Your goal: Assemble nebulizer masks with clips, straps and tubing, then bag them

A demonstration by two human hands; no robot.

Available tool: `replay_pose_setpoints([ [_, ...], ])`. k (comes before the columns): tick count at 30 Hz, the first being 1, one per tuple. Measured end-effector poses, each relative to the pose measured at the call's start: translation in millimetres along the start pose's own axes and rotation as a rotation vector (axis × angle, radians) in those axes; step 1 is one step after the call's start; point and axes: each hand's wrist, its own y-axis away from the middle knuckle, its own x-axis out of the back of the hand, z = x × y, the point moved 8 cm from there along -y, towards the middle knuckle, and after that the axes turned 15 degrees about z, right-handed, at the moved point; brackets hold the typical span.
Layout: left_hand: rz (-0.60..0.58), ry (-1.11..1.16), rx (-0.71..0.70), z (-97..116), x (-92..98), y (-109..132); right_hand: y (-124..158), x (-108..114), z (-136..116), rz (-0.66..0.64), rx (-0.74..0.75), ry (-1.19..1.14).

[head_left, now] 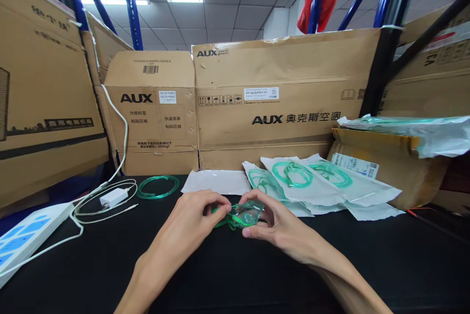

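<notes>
Between my two hands, just above the black table, is a clear green oxygen mask [251,213] with a bright green strap. My left hand [203,211] pinches the mask's left side or its strap between thumb and fingers; which of these is partly hidden. The fingers and thumb of my right hand [273,218] are closed around the mask's right side. Behind my left hand lies a coil of green tubing [158,195]. A flat white pouch [216,182] rests behind both hands.
Several clear-fronted pouches [293,177] with green tubing lie at the back right, beside a carton [385,162]. More pouches top that carton. At left are a power strip [29,231], a white charger [113,197] and loose cables. Large cardboard boxes [286,94] wall the back.
</notes>
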Motion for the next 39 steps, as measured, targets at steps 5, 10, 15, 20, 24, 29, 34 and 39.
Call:
replay_pose_setpoints([
  [5,0.008,-0.017,0.043,-2,-0.7,-1,0,-2,1,0.013,-0.018,-0.038],
  [10,0.013,-0.035,0.083,-4,1.6,0,1,-3,3,0.018,-0.040,-0.028],
  [15,0.003,-0.018,0.073,-1,-0.3,0,-2,-3,5,0.023,0.049,-0.022],
  [20,0.005,0.010,0.092,0,-2.2,-1,-3,0,2,0.099,0.168,0.080],
  [24,0.015,0.018,0.138,-3,-0.2,0,-3,-1,-3,0.113,0.208,0.135],
  [29,0.035,0.021,0.178,-5,2.0,0,-1,-2,-6,0.089,0.260,0.181],
  [34,0.042,0.051,0.202,-7,1.7,1,2,-4,-10,0.064,0.235,0.168],
  [39,0.018,0.076,0.178,-5,2.3,1,5,-2,-19,0.063,0.181,0.054],
])
